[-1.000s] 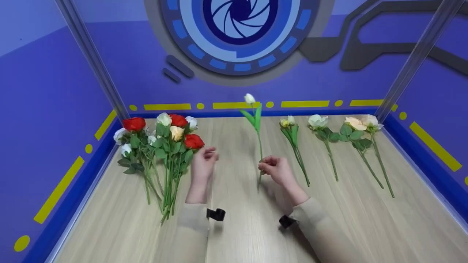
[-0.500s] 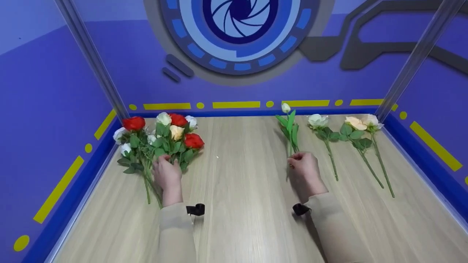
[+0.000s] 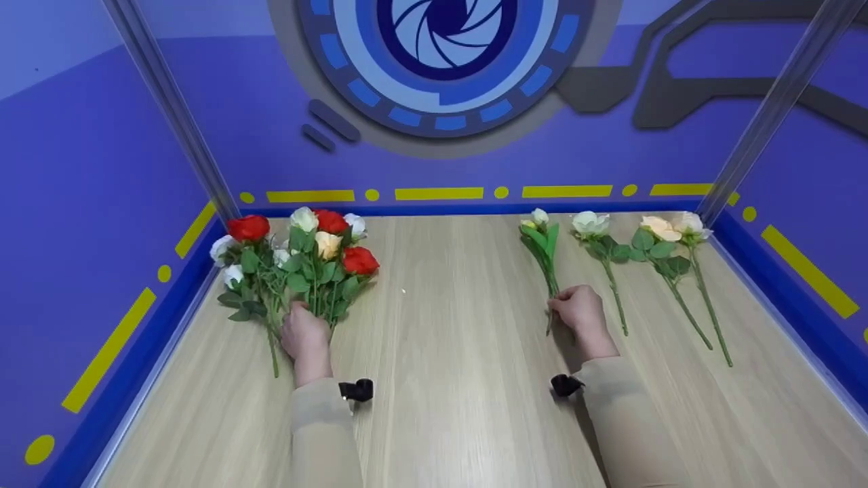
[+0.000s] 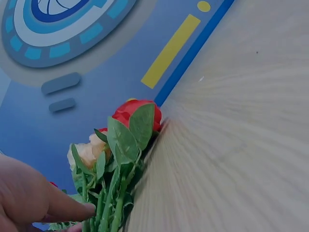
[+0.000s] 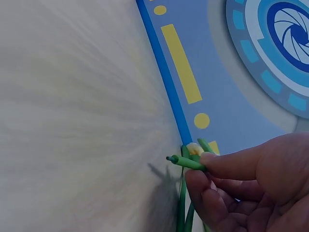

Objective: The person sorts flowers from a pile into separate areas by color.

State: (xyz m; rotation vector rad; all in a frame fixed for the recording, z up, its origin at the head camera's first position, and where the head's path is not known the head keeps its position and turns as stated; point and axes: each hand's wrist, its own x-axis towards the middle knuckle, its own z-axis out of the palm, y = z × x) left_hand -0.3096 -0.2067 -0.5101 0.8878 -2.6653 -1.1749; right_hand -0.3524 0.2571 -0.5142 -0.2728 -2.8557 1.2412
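At the left, my left hand grips the stems of a bunch of artificial roses with red, cream and white heads. Its thumb lies against the green stems in the left wrist view; most other fingers are hidden. My right hand pinches a white tulip low on its stem, between thumb and forefinger. The cut stem end sticks out past the fingertips in the right wrist view. This tulip lies over other tulips, including a yellowish one, largely covered by it.
More roses, red and white, lie left of the gripped bunch. To the right lie a white rose, a peach rose and a pale rose. Blue-purple panels border the wooden table at the back and sides.
My right hand has carried the white tulip rightward from the middle and lowered it onto the other tulips. My left hand has moved left to the rose stems and gripped them.
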